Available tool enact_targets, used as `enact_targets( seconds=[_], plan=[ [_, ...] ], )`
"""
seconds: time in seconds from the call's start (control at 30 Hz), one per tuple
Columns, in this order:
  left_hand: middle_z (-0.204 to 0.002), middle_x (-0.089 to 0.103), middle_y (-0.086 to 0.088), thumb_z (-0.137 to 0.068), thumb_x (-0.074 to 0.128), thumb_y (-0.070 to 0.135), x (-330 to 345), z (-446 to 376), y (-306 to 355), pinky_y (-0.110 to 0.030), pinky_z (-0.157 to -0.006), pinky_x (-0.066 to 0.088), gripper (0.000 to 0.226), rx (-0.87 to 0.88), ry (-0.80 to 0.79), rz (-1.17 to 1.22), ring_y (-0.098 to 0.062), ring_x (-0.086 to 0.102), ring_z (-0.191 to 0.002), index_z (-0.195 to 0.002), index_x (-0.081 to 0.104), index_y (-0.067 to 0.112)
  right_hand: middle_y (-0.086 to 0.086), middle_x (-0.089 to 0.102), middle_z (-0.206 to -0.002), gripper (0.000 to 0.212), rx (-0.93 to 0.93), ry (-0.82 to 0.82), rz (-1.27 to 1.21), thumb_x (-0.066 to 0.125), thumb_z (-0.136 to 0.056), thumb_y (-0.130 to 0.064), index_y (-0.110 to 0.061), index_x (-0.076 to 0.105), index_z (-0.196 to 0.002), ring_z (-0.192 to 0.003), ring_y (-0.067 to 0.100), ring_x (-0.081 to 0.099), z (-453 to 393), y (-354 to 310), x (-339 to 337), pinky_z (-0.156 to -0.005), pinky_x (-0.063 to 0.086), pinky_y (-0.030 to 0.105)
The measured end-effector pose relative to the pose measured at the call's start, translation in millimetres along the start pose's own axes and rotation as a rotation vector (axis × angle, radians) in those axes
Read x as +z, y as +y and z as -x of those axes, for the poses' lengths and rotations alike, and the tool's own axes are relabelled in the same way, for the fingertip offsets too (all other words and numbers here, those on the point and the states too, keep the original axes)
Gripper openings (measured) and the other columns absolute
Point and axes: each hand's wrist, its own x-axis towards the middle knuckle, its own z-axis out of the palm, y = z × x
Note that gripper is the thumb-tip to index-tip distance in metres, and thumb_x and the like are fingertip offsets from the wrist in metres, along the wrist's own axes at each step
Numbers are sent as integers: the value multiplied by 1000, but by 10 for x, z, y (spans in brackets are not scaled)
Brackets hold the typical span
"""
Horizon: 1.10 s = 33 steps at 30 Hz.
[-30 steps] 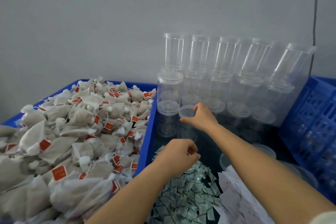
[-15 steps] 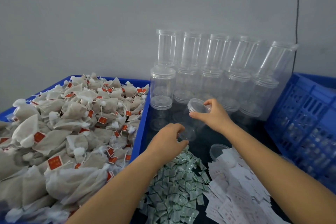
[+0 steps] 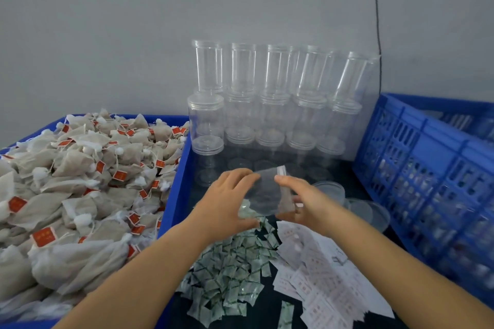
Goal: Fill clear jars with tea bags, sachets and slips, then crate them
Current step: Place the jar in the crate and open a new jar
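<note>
A plain grey wall (image 3: pixel 133 21) backs a dark tabletop (image 3: pixel 270 310), with a thin black cable (image 3: pixel 376 8) running down the wall at the right. Against the wall stands a stack of clear jars (image 3: pixel 270 104), lidded and piled in rows. At the left a blue bin (image 3: pixel 177 181) is heaped with pale tea bags (image 3: pixel 80 181) carrying red tags. On the tabletop in the middle lies a spread of small green-printed sachets (image 3: pixel 230 272), and just right of them a pile of white printed slips (image 3: pixel 320 283). Loose clear lids (image 3: pixel 366 211) lie beyond the slips, near a blue slotted crate (image 3: pixel 427 181) at the right.

Both hands hold one clear jar (image 3: pixel 267 195) tilted on its side above the far edge of the sachets. The left hand (image 3: pixel 227 203) has its fingers curled around the jar's body. The right hand (image 3: pixel 307 200) grips the other end, thumb over the top. The jar is blurred, so whether its lid is on cannot be told.
</note>
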Motion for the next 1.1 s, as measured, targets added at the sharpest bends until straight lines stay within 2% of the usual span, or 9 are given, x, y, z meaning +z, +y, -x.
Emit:
enact_targets(
  seconds=[0.07, 0.2, 0.3, 0.43, 0.6, 0.77, 0.87, 1.0, 1.1],
  plan=[
    [-150, 18, 8, -76, 69, 55, 7, 12, 21, -26, -112, 13, 96, 33, 8, -129, -12, 15, -137, -150, 15, 26, 10, 75, -101, 47, 33, -55, -39, 72, -85, -42, -13, 66, -121, -79, 22, 73, 61, 2, -15, -63, 59, 31],
    [-156, 13, 1, -80, 64, 54, 33, 5, 80, -36, -117, 11, 99, 64, -6, -377, -20, 15, -142, -152, 4, 22, 20, 67, -110, 85, 78, -55, 9, 78, -59, -58, -8, 60, -125, -82, 26, 66, 108, 23, -13, -64, 57, 31],
    [-157, 12, -2, -82, 63, 50, 55, -13, 108, -38, -116, 12, 100, 60, -6, -444, -22, 15, -143, -152, -1, 19, 5, 75, -80, 85, 63, -56, 156, 71, -52, -71, -15, 65, -115, -71, 18, 70, 116, 39, -30, -61, 55, 28],
    [-158, 11, -3, -81, 61, 59, 69, -23, 139, -37, -116, 13, 106, 67, -14, -444, -22, 15, -143, -151, -9, 22, -6, 71, -66, 61, 21, -37, 295, 59, -73, -78, -24, 67, -102, -59, 7, 67, 120, 27, -89, -59, 50, 23],
    [-155, 18, -5, -79, 59, 63, 95, -20, 204, -38, -113, 22, 107, 91, -5, -440, -25, 24, -139, -151, -9, 23, -12, 68, -59, 66, -17, -39, 378, 46, -82, -80, -22, 65, -108, -56, 6, 63, 176, -4, -112, -58, 49, 22],
    [-151, 21, -3, -80, 57, 59, 95, -26, 221, -37, -110, 24, 101, 71, 11, -403, -25, 27, -135, -150, -6, 24, -11, 69, -64, 48, -132, -50, 355, 42, -93, -68, -44, 76, -70, -62, 8, 62, 199, 51, -77, -63, 48, 22],
    [-150, 21, -3, -79, 57, 59, 78, -26, 223, -37, -110, 24, 100, 64, 15, -399, -24, 27, -134, -149, -6, 25, -14, 70, -65, 47, -195, -27, 377, 37, -98, -62, -45, 76, -77, -56, -1, 63, 191, 76, -41, -64, 49, 23],
    [-148, 23, -2, -78, 59, 57, 63, -26, 224, -37, -109, 24, 100, 54, 14, -404, -24, 28, -133, -148, -4, 25, -17, 62, -58, 45, -283, -5, 413, 33, -102, -56, -27, 67, -99, -51, -4, 53, 176, 114, -12, -60, 41, 25],
    [-147, 25, -2, -77, 61, 56, 57, -41, 228, -37, -109, 24, 101, 43, 13, -406, -24, 29, -132, -149, -2, 24, -12, 61, -72, 43, -316, 36, 399, 36, -102, -55, -23, 64, -106, -60, 2, 53, 169, 141, -11, -61, 40, 25]
  ],
)
